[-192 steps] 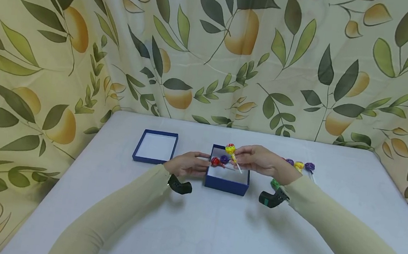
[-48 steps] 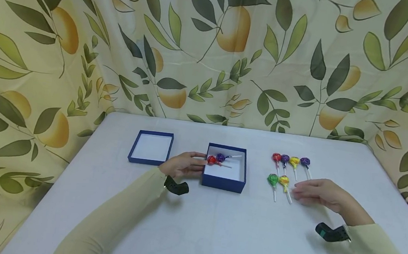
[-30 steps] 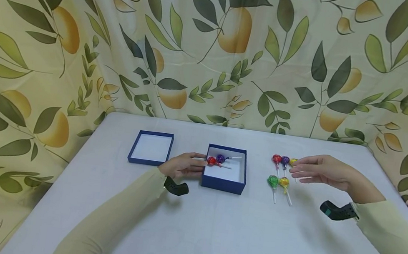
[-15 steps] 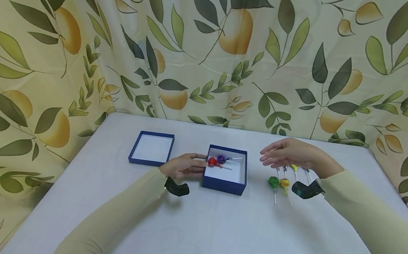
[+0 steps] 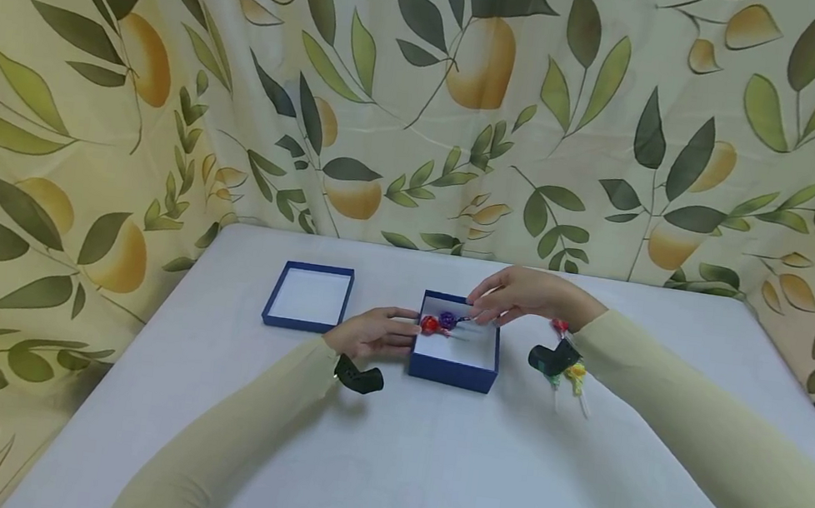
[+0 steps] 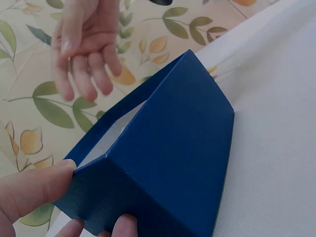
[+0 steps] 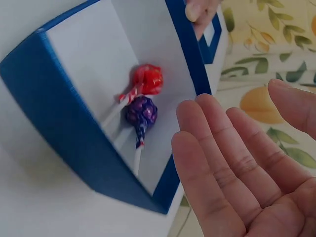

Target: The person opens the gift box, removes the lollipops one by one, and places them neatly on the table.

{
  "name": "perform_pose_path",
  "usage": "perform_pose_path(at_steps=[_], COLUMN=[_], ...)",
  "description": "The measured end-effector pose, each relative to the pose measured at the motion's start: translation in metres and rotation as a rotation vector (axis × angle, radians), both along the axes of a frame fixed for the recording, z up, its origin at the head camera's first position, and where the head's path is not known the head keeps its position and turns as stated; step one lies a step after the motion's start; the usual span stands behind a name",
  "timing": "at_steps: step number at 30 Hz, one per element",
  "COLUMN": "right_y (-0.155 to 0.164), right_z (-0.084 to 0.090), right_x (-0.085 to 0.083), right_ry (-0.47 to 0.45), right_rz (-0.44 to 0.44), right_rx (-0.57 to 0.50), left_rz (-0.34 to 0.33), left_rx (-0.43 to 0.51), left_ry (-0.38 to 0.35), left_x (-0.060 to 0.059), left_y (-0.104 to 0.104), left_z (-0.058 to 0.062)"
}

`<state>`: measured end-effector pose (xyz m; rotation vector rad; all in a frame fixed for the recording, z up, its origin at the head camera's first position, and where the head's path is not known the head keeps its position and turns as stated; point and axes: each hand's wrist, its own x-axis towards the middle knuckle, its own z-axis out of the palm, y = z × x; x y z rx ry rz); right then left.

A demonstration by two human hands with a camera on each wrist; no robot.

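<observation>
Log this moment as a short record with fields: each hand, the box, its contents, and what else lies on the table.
left hand: holds the left wall of the blue box
right hand: open, empty, over the box's far right corner
box contents: red lollipop and purple lollipop, side by side
lid: lies open side up, left of the box
loose lollipops: on the table right of the box, partly hidden by the right arm

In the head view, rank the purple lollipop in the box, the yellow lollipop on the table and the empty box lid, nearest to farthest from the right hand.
1. Purple lollipop, in the box just below the right hand.
2. Yellow lollipop, on the table under the right forearm.
3. Empty box lid, far left.
</observation>
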<state>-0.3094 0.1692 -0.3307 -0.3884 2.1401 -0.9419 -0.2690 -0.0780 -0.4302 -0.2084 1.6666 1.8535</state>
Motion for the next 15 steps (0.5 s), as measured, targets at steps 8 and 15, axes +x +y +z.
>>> perform_pose_path(at_steps=[8, 15], right_y=[-0.024, -0.037], right_z=[-0.012, -0.025], right_x=[-0.011, -0.014], right_ry=[-0.059, -0.103], right_rz=[0.004, -0.03], right_rx=[0.016, 0.05], left_rz=[-0.005, -0.02], left_rx=[-0.004, -0.027], left_ry=[-0.017, -0.004], left_x=[-0.002, -0.002], left_y=[0.0, 0.0], left_z=[0.004, 0.005])
